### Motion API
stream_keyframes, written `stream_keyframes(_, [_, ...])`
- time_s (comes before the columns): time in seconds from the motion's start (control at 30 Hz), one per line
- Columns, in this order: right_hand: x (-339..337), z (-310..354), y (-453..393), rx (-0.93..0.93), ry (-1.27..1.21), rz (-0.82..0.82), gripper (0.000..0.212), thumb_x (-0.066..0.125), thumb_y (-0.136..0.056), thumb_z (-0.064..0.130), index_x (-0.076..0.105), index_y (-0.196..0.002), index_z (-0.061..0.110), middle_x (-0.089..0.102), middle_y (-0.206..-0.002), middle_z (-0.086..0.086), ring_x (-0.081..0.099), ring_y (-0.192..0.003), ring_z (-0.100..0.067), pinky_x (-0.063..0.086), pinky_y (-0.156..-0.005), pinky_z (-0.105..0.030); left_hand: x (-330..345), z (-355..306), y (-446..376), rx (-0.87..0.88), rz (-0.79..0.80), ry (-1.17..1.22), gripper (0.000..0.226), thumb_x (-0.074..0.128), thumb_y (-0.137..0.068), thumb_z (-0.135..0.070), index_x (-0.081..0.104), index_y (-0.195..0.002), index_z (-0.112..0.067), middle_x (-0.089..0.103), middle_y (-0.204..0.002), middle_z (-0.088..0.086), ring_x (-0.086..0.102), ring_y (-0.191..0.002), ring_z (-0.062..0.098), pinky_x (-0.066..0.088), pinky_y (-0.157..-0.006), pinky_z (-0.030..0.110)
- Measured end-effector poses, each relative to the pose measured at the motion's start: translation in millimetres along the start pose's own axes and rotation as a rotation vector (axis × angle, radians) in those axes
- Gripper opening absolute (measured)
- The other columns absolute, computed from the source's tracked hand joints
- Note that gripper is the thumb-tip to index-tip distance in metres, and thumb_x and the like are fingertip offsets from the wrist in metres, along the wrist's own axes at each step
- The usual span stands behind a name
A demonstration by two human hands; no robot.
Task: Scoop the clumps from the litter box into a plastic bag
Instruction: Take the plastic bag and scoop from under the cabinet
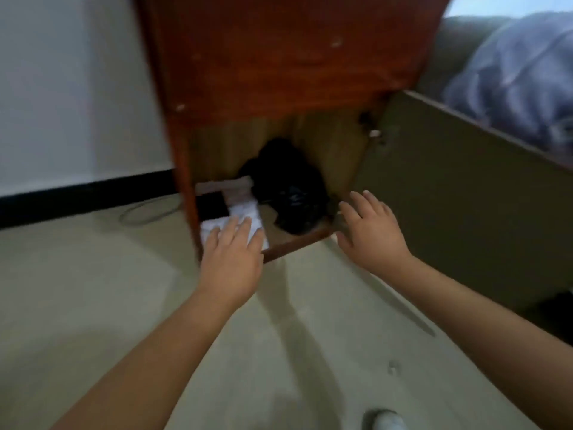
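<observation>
Our left hand (231, 259) & right hand (370, 229) reach in mid-frame, apart, both empty. The black bag (290, 187), prob plastic, sits inside the cabinet (279, 72). No litter box in view. We might grab papers (245, 212) instead.

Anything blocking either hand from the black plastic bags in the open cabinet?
Nothing visible does. The door is swung open to the right, and the black plastic bags lie exposed just beyond the right hand. The left hand hovers over white papers beside them.

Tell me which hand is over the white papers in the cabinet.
The left hand, fingers spread over the white papers. The right hand reaches beside the black bag.
</observation>
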State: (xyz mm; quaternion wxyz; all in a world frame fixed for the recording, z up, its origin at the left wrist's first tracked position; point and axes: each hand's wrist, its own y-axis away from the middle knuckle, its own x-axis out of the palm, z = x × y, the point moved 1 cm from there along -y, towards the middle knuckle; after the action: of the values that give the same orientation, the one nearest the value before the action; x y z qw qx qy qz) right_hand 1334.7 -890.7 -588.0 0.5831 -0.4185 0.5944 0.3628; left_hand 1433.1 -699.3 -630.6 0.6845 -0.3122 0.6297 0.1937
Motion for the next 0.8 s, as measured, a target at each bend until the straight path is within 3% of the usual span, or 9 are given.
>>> stream_keyframes(0.03, [-12,-28,4,0.087,0.013,-0.016,0.055,0.041,-0.095,0.035,0.026,-0.145,0.016,0.017,-0.155,-0.007,0.007,-0.145,-0.027,0.012,-0.117,-0.043,-11,-28,-26,0.065,-0.009,0.031,0.037,0.056,-0.080,-0.025,0.067,-0.111,-0.008,0.062,-0.120,0.018,0.057,-0.114,0.036,0.048,-0.088,0.051])
stream_keyframes(0.1, [-37,-78,15,0.217,0.054,-0.063,0.054,0.047,-0.093,0.031,0.034,-0.142,0.013,0.025,-0.153,-0.011,0.015,-0.144,-0.029,0.017,-0.116,-0.045,-33,-86,-71,0.180,0.033,0.087,0.049,0.048,-0.094,-0.032,0.042,-0.139,-0.014,0.037,-0.147,0.013,0.030,-0.138,0.029,0.029,-0.108,0.047])
stream_keyframes(0.17, [-62,-119,28,0.288,0.094,-0.193,0.047,0.060,-0.083,0.022,0.053,-0.126,0.005,0.046,-0.139,-0.020,0.038,-0.133,-0.037,0.033,-0.106,-0.049,-56,-139,-105,0.280,0.024,0.129,0.054,0.032,-0.098,-0.038,0.022,-0.147,-0.019,0.018,-0.155,0.005,0.009,-0.144,0.023,0.014,-0.114,0.041])
stream_keyframes(0.27, [-92,-167,51,0.434,0.127,-0.327,0.039,0.063,-0.070,0.021,0.065,-0.102,-0.001,0.063,-0.115,-0.023,0.058,-0.110,-0.042,0.048,-0.088,-0.050,-87,-205,-141,0.391,-0.087,0.209,0.055,0.033,-0.098,-0.039,0.023,-0.147,-0.018,0.019,-0.154,0.006,0.010,-0.144,0.024,0.014,-0.114,0.041])
stream_keyframes(0.37, [-111,-200,68,0.595,0.117,-0.308,0.040,0.059,-0.084,0.024,0.058,-0.117,0.001,0.054,-0.128,-0.018,0.050,-0.119,-0.036,0.042,-0.097,-0.044,-110,-250,-164,0.483,-0.159,0.247,0.056,0.033,-0.098,-0.038,0.020,-0.148,-0.015,0.018,-0.155,0.007,0.010,-0.144,0.023,0.012,-0.114,0.040])
stream_keyframes(0.47, [-109,-215,78,0.650,0.116,-0.227,0.039,0.050,-0.090,0.032,0.054,-0.120,0.007,0.055,-0.125,-0.010,0.051,-0.115,-0.029,0.043,-0.094,-0.039,-116,-275,-180,0.575,-0.057,0.205,0.058,0.030,-0.099,-0.037,0.010,-0.150,-0.017,0.011,-0.157,0.003,0.004,-0.145,0.019,0.006,-0.116,0.039])
stream_keyframes(0.63, [-94,-202,93,0.618,0.167,-0.168,0.052,0.082,-0.054,0.024,0.066,-0.098,0.000,0.069,-0.082,-0.013,0.067,-0.070,-0.032,0.053,-0.059,-0.036,-116,-266,-180,0.655,0.018,0.229,0.050,0.027,-0.101,-0.034,0.017,-0.148,-0.021,0.020,-0.154,-0.001,0.011,-0.143,0.017,0.007,-0.116,0.037])
stream_keyframes(0.73, [-105,-165,106,0.607,0.101,-0.134,0.054,0.058,-0.086,0.030,0.046,-0.131,0.003,0.059,-0.121,-0.014,0.059,-0.108,-0.032,0.049,-0.086,-0.037,-121,-246,-166,0.679,0.054,0.287,0.048,0.025,-0.101,-0.033,0.021,-0.147,-0.021,0.022,-0.153,-0.002,0.011,-0.143,0.018,0.012,-0.115,0.036])
stream_keyframes(0.8, [-117,-144,122,0.538,-0.032,-0.155,0.050,0.044,-0.094,0.037,0.041,-0.137,0.012,0.053,-0.133,-0.006,0.052,-0.119,-0.023,0.045,-0.094,-0.032,-123,-229,-153,0.683,0.092,0.318,0.048,0.024,-0.101,-0.036,0.025,-0.146,-0.020,0.023,-0.153,-0.002,0.010,-0.144,0.018,0.014,-0.115,0.036])
